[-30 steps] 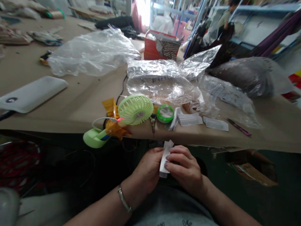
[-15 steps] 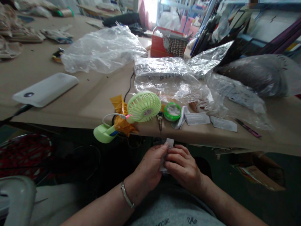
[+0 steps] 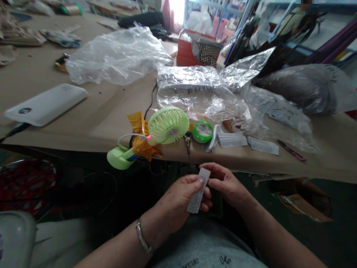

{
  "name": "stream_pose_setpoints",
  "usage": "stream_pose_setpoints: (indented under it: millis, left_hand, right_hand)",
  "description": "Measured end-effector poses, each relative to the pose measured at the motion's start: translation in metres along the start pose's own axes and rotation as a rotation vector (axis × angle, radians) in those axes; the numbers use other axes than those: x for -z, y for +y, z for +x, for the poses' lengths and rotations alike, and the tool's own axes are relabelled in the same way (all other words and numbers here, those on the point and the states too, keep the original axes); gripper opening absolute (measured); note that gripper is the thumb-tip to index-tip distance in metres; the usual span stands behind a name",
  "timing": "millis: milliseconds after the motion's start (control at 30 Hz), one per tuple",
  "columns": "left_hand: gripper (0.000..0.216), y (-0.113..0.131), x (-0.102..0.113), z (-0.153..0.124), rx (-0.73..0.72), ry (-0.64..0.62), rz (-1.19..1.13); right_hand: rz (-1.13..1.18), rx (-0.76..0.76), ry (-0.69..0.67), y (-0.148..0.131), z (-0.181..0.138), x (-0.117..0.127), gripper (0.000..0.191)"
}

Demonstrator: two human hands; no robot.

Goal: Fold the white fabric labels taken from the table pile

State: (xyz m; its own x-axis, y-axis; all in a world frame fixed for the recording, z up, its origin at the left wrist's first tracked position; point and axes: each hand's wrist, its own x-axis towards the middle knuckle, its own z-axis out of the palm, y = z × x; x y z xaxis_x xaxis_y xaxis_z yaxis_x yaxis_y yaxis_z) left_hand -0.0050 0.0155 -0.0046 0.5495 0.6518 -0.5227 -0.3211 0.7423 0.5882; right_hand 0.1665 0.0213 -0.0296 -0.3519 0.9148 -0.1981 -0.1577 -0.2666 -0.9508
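Note:
My left hand (image 3: 181, 193) grips a narrow white printed label (image 3: 198, 197), thumb on its face and fingers behind. The strip is tilted, its top leaning right, and small lines of print show on it. My right hand (image 3: 227, 184) is at the label's upper right edge, index finger and thumb closed around that side; the exact contact is partly hidden. Both hands are over my lap, just below the table edge. Similar printed labels (image 3: 232, 140) lie at the front of the table beside a green round container (image 3: 203, 131) and a small screwdriver-like tool (image 3: 188, 143).
A green fan (image 3: 169, 125) is fixed with orange tape (image 3: 145, 149) at the table edge. Clear plastic bags (image 3: 119, 56) and silvery wrapping (image 3: 192, 87) spread behind it. A white power bank-like device (image 3: 47, 106) lies left. Purple-handled snips (image 3: 292, 151) lie right.
The label has come into fuller view in my left hand. My right hand has moved off its face, up and right, to the upper edge. The view has shifted slightly.

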Motion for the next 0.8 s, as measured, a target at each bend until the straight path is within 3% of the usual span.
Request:
stream_pose_setpoints:
  millis: [133, 367, 667, 800]
  left_hand:
    - [0.025, -0.007, 0.001, 0.000, 0.033, -0.060, 0.012]
    - [0.026, -0.013, 0.003, -0.002, 0.105, -0.121, 0.094]
    - [0.019, -0.010, 0.007, -0.004, 0.026, -0.106, 0.007]
    - [0.021, -0.009, 0.005, -0.007, 0.065, -0.180, -0.014]
  right_hand:
    - [0.164, -0.118, -0.247, 0.002, 0.008, 0.006, 0.045]
    - [0.141, -0.128, -0.368, 0.008, 0.013, 0.006, 0.029]
    - [0.112, -0.031, -0.213, -0.008, 0.000, -0.005, 0.053]
    - [0.213, -0.029, -0.205, -0.002, 0.001, -0.004, 0.061]
